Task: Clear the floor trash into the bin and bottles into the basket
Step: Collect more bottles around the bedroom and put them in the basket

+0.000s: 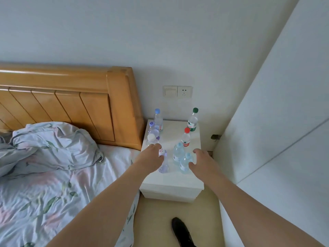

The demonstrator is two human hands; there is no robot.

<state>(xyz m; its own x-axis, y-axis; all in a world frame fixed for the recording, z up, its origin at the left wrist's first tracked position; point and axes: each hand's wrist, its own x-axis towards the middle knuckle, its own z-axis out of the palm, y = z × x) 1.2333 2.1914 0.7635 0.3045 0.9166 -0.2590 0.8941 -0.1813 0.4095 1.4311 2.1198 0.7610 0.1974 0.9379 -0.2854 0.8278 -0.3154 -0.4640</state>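
Note:
Several clear plastic bottles stand on a white nightstand (170, 182). A green-capped bottle (192, 120) and a blue-capped bottle (158, 120) stand at the back, and a red-capped bottle (185, 139) stands in the middle. My left hand (151, 157) reaches over the front left bottle (163, 163), fingers spread and touching its top. My right hand (203, 162) is beside the front right bottle (186, 162), fingers relaxed and close to it. No bin or basket is in view.
A bed (44, 175) with a rumpled floral duvet and wooden headboard (71, 97) lies to the left. A white wardrobe (284, 139) stands to the right. My dark shoe (181, 230) is on the beige floor in the narrow gap. A switch and socket (178, 91) sit on the wall.

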